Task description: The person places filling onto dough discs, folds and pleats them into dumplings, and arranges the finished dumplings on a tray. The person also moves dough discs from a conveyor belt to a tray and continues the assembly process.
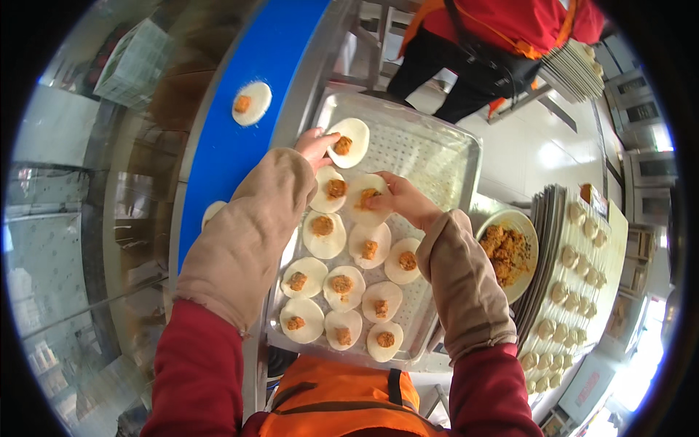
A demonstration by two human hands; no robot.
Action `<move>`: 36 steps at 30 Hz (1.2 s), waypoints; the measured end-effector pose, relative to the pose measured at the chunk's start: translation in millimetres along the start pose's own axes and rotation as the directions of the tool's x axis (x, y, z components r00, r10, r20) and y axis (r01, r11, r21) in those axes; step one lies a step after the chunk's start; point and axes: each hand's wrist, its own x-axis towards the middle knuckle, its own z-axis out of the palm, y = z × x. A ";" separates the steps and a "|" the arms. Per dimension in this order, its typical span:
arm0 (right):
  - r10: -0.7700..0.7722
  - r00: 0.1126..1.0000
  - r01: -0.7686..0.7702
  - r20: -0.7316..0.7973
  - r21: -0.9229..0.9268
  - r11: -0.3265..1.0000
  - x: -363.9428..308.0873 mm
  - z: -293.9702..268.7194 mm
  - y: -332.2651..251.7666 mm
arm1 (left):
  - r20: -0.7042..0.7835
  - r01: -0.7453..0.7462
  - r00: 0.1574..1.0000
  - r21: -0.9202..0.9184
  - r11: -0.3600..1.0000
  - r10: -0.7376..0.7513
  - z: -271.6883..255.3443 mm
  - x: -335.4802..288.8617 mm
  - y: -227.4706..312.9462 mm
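Note:
My left hand (313,148) grips the edge of a round dough wrapper (356,152) with a lump of orange-brown filling on it, at the far left of a perforated metal tray (429,146). My right hand (405,200) is closed at the right edge of another filled wrapper (358,206); its thumb reaches the filling, and the fingers beneath are partly hidden. Several more flat wrappers, such as one in the near row (344,320), lie on the tray toward me, each topped with filling.
Left of the tray runs a blue belt (240,156) carrying a filled wrapper (259,109). A bowl of filling (537,251) stands at right, beside stacked trays (551,218) and rows of shaped dough pieces (559,293). A person in red (480,36) stands beyond the tray.

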 end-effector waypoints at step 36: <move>-0.324 0.806 0.088 -0.495 -0.441 0.893 -116.7 50.4 33.9 | 0.329 0.134 0.942 -0.182 0.974 -0.068 -14.4 -87.6 30.2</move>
